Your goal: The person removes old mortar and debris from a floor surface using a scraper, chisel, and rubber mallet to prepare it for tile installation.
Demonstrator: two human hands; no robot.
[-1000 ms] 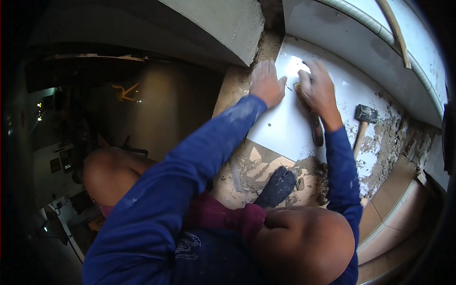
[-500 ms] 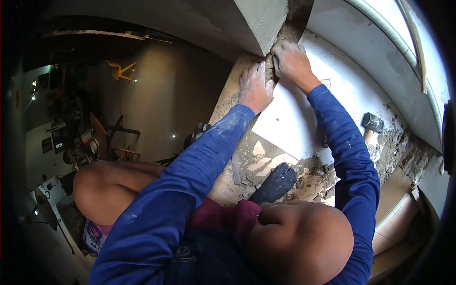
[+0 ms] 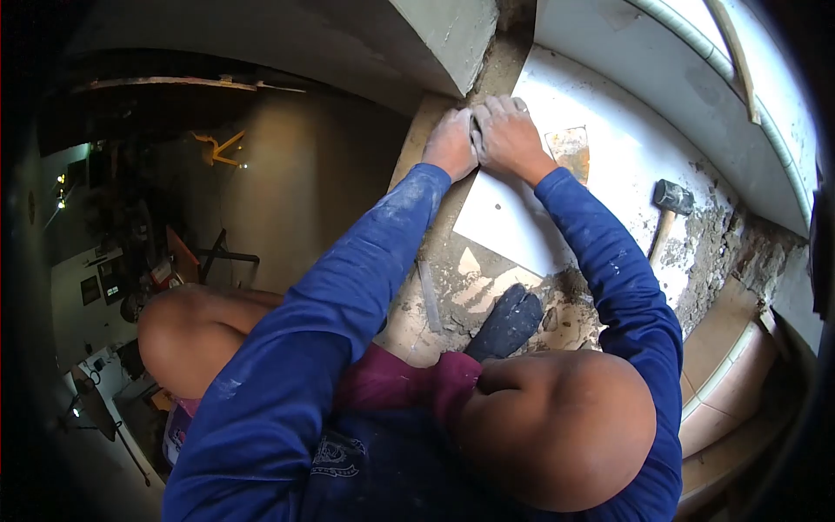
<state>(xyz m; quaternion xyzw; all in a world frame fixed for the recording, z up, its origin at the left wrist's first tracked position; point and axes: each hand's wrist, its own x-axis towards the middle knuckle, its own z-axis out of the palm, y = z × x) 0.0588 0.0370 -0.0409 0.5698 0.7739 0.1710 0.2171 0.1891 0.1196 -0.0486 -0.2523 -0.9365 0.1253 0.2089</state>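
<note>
My left hand (image 3: 451, 146) is closed, its dusty fingers curled down at the foot of the wall corner (image 3: 465, 74). Right beside it, almost touching, my right hand (image 3: 510, 139) is also closed, with knuckles up. What lies under or between the fingers is hidden. Both hands are over the mortar-smeared strip (image 3: 498, 70) that runs along the edge of a white slab (image 3: 504, 217). Grey dust coats the fingers and the blue cuffs.
A hammer (image 3: 671, 202) lies on the slab's right side, near broken mortar (image 3: 718, 248). A rusty rectangular piece (image 3: 571, 150) is by my right wrist. A flat metal strip (image 3: 430, 296) and my dark-shod foot (image 3: 509, 322) are nearer me. A pipe (image 3: 696, 43) runs along the right.
My left hand has gone from flat, spread fingers to curled ones. My right hand has come closer to it, and the lump of mortar seen between them is now covered.
</note>
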